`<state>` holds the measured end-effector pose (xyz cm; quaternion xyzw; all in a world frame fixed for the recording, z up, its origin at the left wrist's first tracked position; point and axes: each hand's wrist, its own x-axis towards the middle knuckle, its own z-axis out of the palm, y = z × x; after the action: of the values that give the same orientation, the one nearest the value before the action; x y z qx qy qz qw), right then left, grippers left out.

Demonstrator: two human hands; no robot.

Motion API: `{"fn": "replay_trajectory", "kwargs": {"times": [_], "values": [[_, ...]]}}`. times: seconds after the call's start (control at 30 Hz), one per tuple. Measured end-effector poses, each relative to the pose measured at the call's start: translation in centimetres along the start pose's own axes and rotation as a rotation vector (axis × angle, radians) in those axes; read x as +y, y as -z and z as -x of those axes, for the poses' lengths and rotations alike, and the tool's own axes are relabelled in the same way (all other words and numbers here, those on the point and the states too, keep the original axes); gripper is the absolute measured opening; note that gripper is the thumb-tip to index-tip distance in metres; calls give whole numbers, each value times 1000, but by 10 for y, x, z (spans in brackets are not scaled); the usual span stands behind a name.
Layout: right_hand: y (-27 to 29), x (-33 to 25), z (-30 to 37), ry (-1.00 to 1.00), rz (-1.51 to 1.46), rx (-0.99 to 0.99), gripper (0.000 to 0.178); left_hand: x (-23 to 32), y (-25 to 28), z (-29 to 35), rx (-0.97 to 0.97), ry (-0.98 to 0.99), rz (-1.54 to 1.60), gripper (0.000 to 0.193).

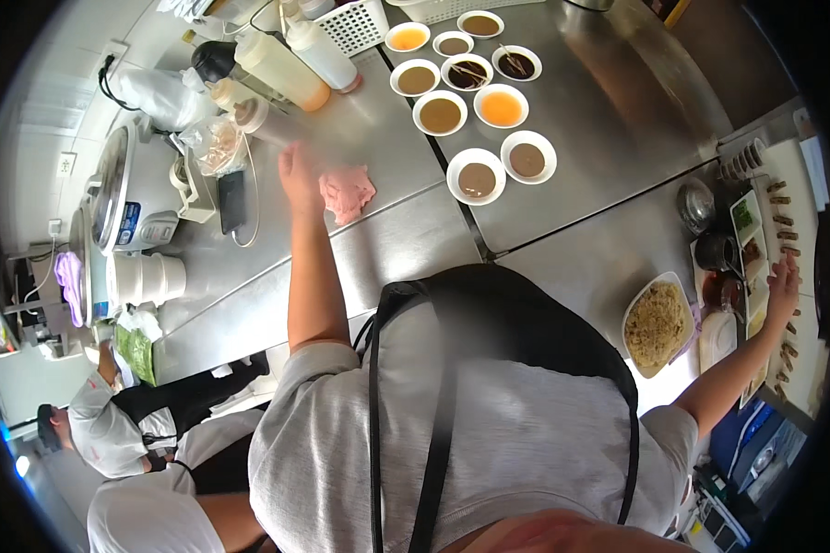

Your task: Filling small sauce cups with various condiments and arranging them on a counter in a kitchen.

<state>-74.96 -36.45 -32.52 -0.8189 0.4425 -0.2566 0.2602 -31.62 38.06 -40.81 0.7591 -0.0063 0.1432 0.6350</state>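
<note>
My left hand (299,177) is over the steel counter, just left of a crumpled pink cloth (347,192). Motion blurs its fingertips, and whether they touch the blurred squeeze bottle (258,118) beyond them is unclear. Out at the far right, my right hand (783,288) has its fingers stretched out above a white surface, beside a row of small brown pieces (786,221). Nearest to that arm are small food containers (745,217) and a white bowl of crumbly light-brown food (657,324).
Several white bowls of brown, orange and dark sauces (478,181) stand ahead. Squeeze bottles (281,69) and a white basket (352,28) line the back left. A phone (233,201) and a large cooker (129,198) are left. Co-workers (124,419) stand at lower left.
</note>
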Motion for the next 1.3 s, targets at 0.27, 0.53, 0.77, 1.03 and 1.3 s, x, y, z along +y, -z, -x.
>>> {"fn": "replay_trajectory", "kwargs": {"times": [0.27,0.53,0.77,1.03,1.3], "values": [[7,-84,27,-17,-158,229,29,-28,6,48,-85,-448,-883,21],[2,-43,-24,-64,310,440,36,-20,-25,61,-38,-424,-958,36],[-17,-76,-26,-295,309,523,30,-21,-18,62,-47,-397,-987,38],[-13,-55,-29,-160,551,457,25,-15,-24,65,-30,-368,-1116,41],[-2,-67,-10,-15,485,603,15,-23,-17,64,24,-389,-1088,40]]}}
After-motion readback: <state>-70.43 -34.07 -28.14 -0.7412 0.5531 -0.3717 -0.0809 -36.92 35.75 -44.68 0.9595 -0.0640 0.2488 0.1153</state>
